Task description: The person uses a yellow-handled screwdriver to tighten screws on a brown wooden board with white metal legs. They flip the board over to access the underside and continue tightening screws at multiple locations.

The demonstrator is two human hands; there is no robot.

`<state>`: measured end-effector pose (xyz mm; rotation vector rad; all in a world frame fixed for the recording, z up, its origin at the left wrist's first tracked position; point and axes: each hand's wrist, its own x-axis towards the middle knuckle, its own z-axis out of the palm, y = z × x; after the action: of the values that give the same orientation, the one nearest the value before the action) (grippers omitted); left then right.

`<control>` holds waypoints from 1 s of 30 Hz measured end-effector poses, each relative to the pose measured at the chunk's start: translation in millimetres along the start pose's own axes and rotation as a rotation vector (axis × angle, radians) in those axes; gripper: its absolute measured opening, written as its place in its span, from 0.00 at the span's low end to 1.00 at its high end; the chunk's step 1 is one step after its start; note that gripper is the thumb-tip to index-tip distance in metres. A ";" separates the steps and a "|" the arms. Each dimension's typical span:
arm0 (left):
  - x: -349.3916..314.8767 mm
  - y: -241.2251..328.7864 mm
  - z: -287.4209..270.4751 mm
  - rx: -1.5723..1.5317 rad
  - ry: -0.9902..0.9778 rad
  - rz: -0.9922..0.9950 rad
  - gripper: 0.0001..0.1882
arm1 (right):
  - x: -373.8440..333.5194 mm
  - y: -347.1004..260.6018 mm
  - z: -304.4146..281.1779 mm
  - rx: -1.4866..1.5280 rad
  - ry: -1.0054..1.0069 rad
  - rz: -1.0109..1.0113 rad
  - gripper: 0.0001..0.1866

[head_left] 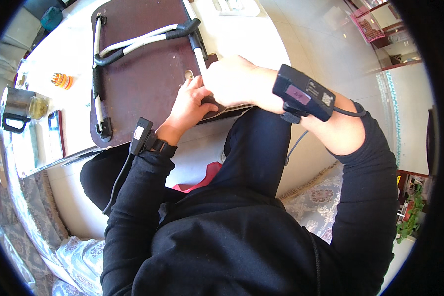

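Silver metal shines on the pot (20, 102) at your far left, and its black handle points toward you, maybe so it is easy to grab. A glass jar (38, 107) is right beside it. Next comes a phone (55, 133), lying flat near the edge of the white counter (76, 56). A little farther back is a round orange holder (61, 80) with small pegs standing up in it, perhaps so you can pick one out fast.

In the middle, the big brown board (143, 91) lies flat on the counter, with its white legs (199, 59) folded on top. It looks like its underside faces up, which would let you get at the legs. Your left hand (187, 104) is at the board's near right corner, with the fingers bent over it, just by a pale oval spot (189, 74). I think it helps keep that corner still. Your right hand (229, 81) is curled up close against the left one, by the end of a leg. Your two hands are together there, but they hide what is under them, so I can't tell if either one grips something. Behind them, farther right, sits a white tray (239, 10).
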<state>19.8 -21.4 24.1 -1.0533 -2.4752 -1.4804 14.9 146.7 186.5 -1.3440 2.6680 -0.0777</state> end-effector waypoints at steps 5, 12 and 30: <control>-1.0 11.7 -10.1 0.088 -0.081 -0.059 0.26 | 8.5 10.8 2.5 0.115 -0.248 0.268 0.12; -1.4 10.9 -6.9 0.070 -0.042 -0.036 0.26 | 4.1 6.5 10.2 -0.012 -0.292 0.172 0.10; 0.5 -2.1 12.1 0.023 0.059 -0.051 0.14 | 15.2 1.7 -2.0 -0.224 -0.276 -0.246 0.10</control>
<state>21.4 -12.1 16.2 -0.9357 -2.4901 -1.4707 4.3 135.5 186.5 -1.6114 2.3271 0.3617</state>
